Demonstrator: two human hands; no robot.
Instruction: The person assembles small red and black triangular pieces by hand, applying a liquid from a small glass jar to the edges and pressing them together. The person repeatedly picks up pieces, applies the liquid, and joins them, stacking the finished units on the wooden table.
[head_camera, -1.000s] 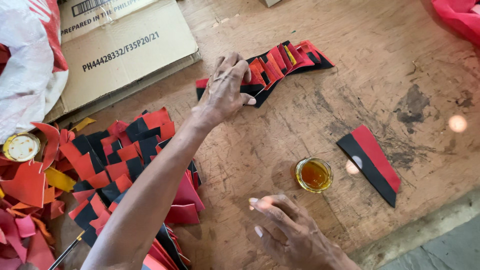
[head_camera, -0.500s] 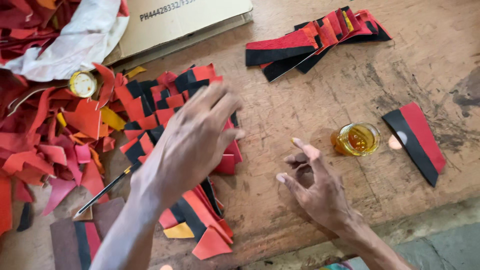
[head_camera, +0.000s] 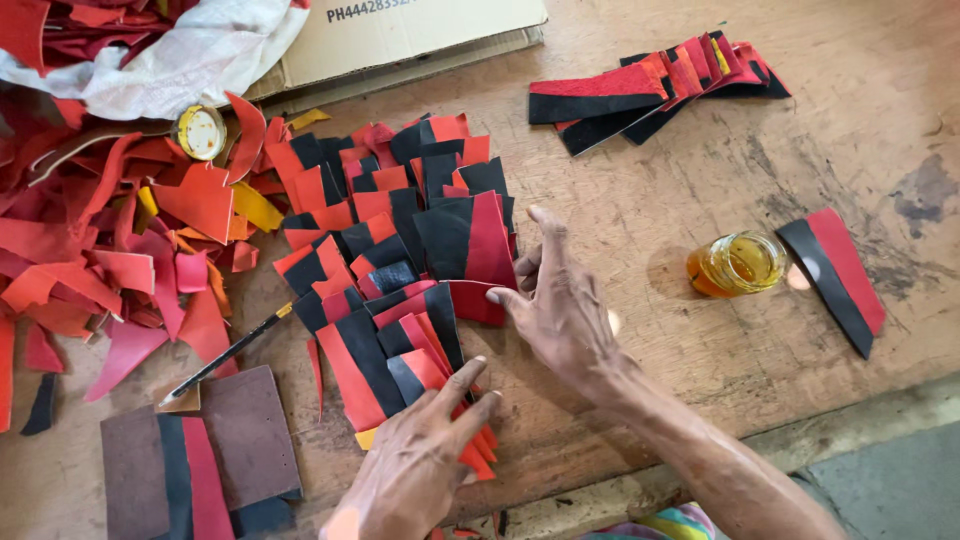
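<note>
a: what am i looking at under the hands?

b: a fanned pile of red-and-black leather pieces (head_camera: 420, 260) on the wooden table (head_camera: 640, 200), overlapped like shingles, i'd guess so each edge stays easy to pick off. my left hand (head_camera: 420, 455) lies flat on the near end of the pile, fingers spread, pinning it rather than gripping. my right hand (head_camera: 560, 305) rests on the pile's right edge, fingers loosely open, thumb tip touching one red piece; nothing is pinched

a: and around it?

b: a small jar of amber liquid (head_camera: 735, 262) stands just right of the right hand, within reach. beyond it lies a single joined strip (head_camera: 832, 280), apart from the rest. a second fanned row (head_camera: 650, 90) sits at the far side. left of the pile: loose red scraps (head_camera: 110, 260), a brush (head_camera: 225, 355), a round tin (head_camera: 200, 130), and brown pieces (head_camera: 200, 450) at the near edge
</note>
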